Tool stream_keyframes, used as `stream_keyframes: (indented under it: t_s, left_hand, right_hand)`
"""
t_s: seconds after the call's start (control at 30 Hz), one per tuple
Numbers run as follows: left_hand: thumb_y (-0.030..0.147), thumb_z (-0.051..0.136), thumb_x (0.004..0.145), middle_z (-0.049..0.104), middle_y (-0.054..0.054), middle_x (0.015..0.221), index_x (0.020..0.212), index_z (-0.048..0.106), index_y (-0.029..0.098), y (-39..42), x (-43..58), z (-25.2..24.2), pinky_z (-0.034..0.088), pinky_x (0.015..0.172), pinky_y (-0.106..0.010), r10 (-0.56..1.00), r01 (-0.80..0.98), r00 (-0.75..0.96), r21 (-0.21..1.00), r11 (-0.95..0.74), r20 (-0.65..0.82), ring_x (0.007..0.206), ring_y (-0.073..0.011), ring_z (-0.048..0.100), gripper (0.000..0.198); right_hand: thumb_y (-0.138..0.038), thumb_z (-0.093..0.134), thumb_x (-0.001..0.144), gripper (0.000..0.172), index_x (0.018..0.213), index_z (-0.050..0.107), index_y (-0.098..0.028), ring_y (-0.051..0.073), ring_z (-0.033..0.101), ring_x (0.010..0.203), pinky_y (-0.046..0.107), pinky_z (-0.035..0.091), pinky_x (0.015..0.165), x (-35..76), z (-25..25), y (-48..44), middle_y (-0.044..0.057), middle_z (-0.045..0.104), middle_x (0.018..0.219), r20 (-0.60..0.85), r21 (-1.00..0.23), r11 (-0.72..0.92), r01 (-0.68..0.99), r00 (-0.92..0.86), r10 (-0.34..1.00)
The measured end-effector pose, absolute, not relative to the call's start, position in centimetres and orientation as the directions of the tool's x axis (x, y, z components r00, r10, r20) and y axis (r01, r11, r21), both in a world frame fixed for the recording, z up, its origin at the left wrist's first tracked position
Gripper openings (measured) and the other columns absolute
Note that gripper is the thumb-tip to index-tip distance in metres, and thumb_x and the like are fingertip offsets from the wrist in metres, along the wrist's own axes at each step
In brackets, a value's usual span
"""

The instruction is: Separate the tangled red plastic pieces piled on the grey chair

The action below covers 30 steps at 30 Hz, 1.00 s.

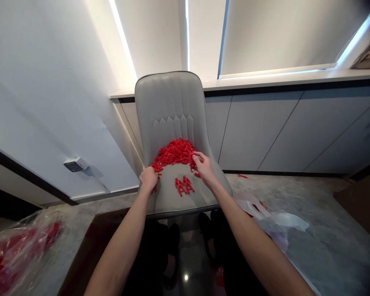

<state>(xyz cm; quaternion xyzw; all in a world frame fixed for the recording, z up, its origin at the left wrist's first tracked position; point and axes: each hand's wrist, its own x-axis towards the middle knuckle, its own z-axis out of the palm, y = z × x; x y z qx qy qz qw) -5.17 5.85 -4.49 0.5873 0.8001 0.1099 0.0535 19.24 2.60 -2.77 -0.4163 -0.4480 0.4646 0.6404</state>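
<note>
A heap of small red figures [176, 151] lies on the seat of a grey chair [169, 170], against its backrest. Two or so red figures [184, 186] lie side by side on the seat, nearer the front edge. My right hand [202, 164] is closed at the right end of the heap, with a red figure [192, 163] pinched at its fingertips. At the heap's left end, my left hand [148, 178] has its fingers curled together, with red pieces around it; what it holds is hidden.
Clear plastic bags with red pieces [21, 246] lie on the floor at left. An open brown box [94, 242] stands before the chair. White plastic bags [274, 222] and stray red pieces [242, 176] are on the floor at right. Cabinets [265, 127] line the back.
</note>
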Motion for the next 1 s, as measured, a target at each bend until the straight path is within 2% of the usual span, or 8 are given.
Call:
stream_keyframes:
  t_s: [0.23, 0.5, 0.6, 0.67, 0.77, 0.83, 0.9, 1.0]
  left_hand:
    - [0.032, 0.07, 0.079, 0.069, -0.027, 0.118, 0.112, 0.07, 0.013, 6.0, -5.0, -4.4, 0.051, 0.076, -0.042, 0.918, 0.869, -0.396, 0.315, 0.382, -0.021, 0.108, -0.0409, 0.067, 0.038]
    - [0.048, 0.075, 0.071, 0.07, -0.029, 0.114, 0.106, 0.071, 0.013, 4.7, -5.0, -2.6, 0.05, 0.073, -0.044, 0.907, 0.832, -0.419, 0.38, 0.405, -0.051, 0.104, -0.0447, 0.068, 0.049]
    - [0.048, 0.07, 0.075, 0.071, -0.028, 0.11, 0.097, 0.07, 0.014, 3.5, -4.4, -1.7, 0.049, 0.074, -0.044, 0.926, 0.845, -0.378, 0.403, 0.352, -0.017, 0.104, -0.0447, 0.067, 0.04]
    - [0.043, 0.064, 0.08, 0.073, -0.023, 0.102, 0.085, 0.067, 0.017, 2.7, -3.4, -1.2, 0.048, 0.076, -0.04, 0.946, 0.856, -0.323, 0.431, 0.285, 0.016, 0.101, -0.0396, 0.068, 0.027]
    - [0.032, 0.055, 0.085, 0.075, -0.01, 0.082, 0.077, 0.057, 0.021, 1.8, -1.4, -0.8, 0.046, 0.073, -0.032, 0.974, 0.84, -0.217, 0.521, 0.154, 0.063, 0.085, -0.0253, 0.071, 0.013]
    - [0.026, 0.052, 0.086, 0.073, -0.007, 0.074, 0.08, 0.05, 0.022, 1.4, 0.1, -0.7, 0.043, 0.068, -0.03, 0.971, 0.738, -0.196, 0.673, 0.055, 0.135, 0.072, -0.0217, 0.068, 0.007]
    - [0.024, 0.05, 0.087, 0.071, -0.006, 0.073, 0.08, 0.042, 0.024, 1.1, 1.5, -0.6, 0.04, 0.065, -0.03, 0.971, 0.683, -0.165, 0.73, -0.015, 0.175, 0.067, -0.0201, 0.065, 0.011]
    - [0.023, 0.048, 0.089, 0.069, -0.004, 0.07, 0.079, 0.036, 0.025, 0.5, 3.1, -0.3, 0.039, 0.061, -0.029, 0.988, 0.565, -0.114, 0.825, -0.026, 0.109, 0.057, -0.0175, 0.062, 0.015]
  right_hand:
    - [-0.053, 0.065, 0.076, 0.042, 0.103, 0.064, -0.021, 0.013, 0.059, 0.061, 0.026, 0.048, 0.055, 18.9, -2.9, 2.8, 0.001, 0.064, 0.083, 0.159, -0.951, 0.195, -0.241, 0.159, 0.974]
    - [-0.057, 0.064, 0.076, 0.046, 0.104, 0.065, -0.02, 0.014, 0.059, 0.058, 0.026, 0.045, 0.05, 18.7, -3.2, 3.0, 0.0, 0.062, 0.078, 0.16, -0.951, 0.188, -0.245, 0.132, 0.978]
    - [-0.058, 0.065, 0.075, 0.046, 0.103, 0.066, -0.02, 0.014, 0.06, 0.058, 0.027, 0.047, 0.052, 18.5, -3.2, 3.0, -0.001, 0.06, 0.073, 0.139, -0.951, 0.168, -0.258, 0.128, 0.982]
    - [-0.058, 0.067, 0.073, 0.047, 0.102, 0.066, -0.02, 0.014, 0.059, 0.057, 0.027, 0.047, 0.052, 18.3, -3.1, 3.0, -0.002, 0.058, 0.069, 0.119, -0.948, 0.15, -0.28, 0.124, 0.985]
    - [-0.058, 0.068, 0.073, 0.049, 0.103, 0.067, -0.019, 0.014, 0.059, 0.058, 0.027, 0.048, 0.053, 18.1, -3.0, 2.8, -0.002, 0.058, 0.068, 0.099, -0.943, 0.127, -0.308, 0.104, 0.99]
    - [-0.058, 0.066, 0.074, 0.048, 0.103, 0.067, -0.019, 0.013, 0.059, 0.059, 0.027, 0.048, 0.055, 17.9, -2.9, 2.7, 0.0, 0.061, 0.072, 0.094, -0.936, 0.117, -0.331, 0.085, 0.992]
    - [-0.056, 0.066, 0.074, 0.047, 0.103, 0.067, -0.019, 0.012, 0.058, 0.061, 0.026, 0.049, 0.057, 17.9, -2.7, 2.5, 0.002, 0.065, 0.082, 0.092, -0.925, 0.107, -0.365, 0.06, 0.994]
    - [-0.053, 0.068, 0.073, 0.045, 0.101, 0.068, -0.019, 0.01, 0.057, 0.063, 0.026, 0.049, 0.059, 17.9, -2.4, 2.3, 0.004, 0.067, 0.092, 0.078, -0.907, 0.077, -0.414, 0.016, 0.997]
